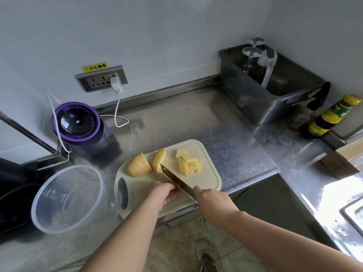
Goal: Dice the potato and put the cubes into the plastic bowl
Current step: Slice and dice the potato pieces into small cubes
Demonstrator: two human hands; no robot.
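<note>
A cream cutting board [208, 177] lies on the steel counter. On it sit a large potato chunk [138, 164], a thick slice [159, 160] standing beside it, and a pile of several cut pieces [189, 162] at the right. My right hand [213, 203] grips the knife [174, 179], whose blade points toward the slice. My left hand [165, 194] is curled against the blade's left side, over a potato piece that is mostly hidden. The clear plastic bowl [49, 222] stands left of the board, with no potato visible in it.
A purple-rimmed appliance [78, 122] with a white cable stands behind the bowl. A grey tub [261, 107] holding upturned glasses sits at the back right, with sauce bottles [332, 116] beside it. A sink edge [351, 213] shows at the far right.
</note>
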